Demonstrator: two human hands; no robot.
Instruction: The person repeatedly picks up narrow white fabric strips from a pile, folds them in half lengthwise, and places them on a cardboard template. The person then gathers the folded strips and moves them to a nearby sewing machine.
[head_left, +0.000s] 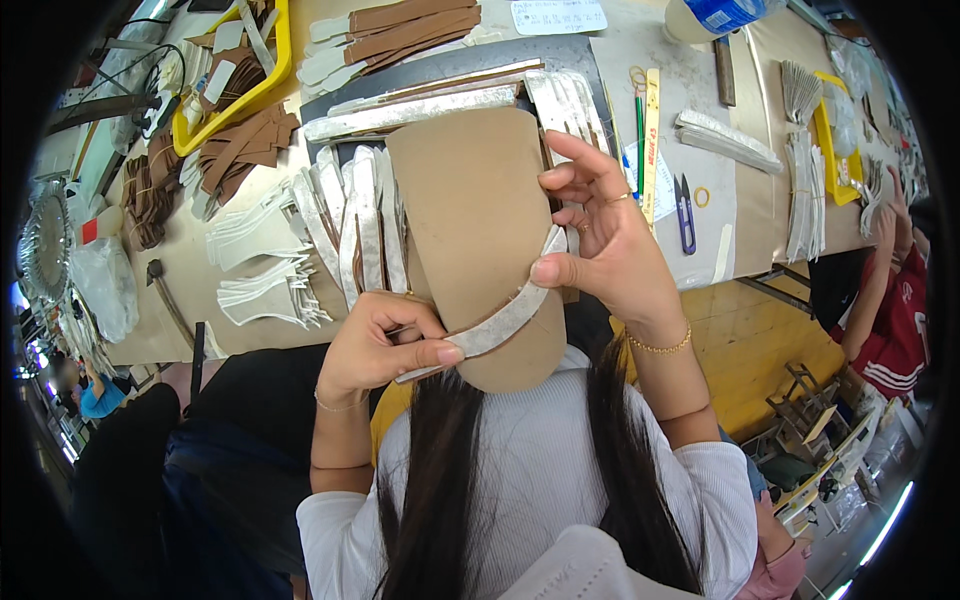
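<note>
A long tan board (470, 200) with rounded ends reaches from the worktable toward my lap. Over its near end, a narrow strip (505, 318), whitish on top with a brown edge, bends in a curve. My left hand (385, 340) is closed on the strip's left part, thumb on top. At the right end, my right hand (610, 230) pinches the strip between thumb and a curled finger, its index finger raised near the board's edge. Whitish strips (365, 220) lie in a bunch left of the board, and others (565, 100) lie beyond its far right corner.
Brown strips (410, 30) and a yellow tray (285, 50) are at the far left. White cut pieces (265, 290) lie left. Purple snips (686, 215), a yellow ruler (652, 140) and a green pencil (640, 140) lie right. Another person's red sleeve (890, 330) shows at far right.
</note>
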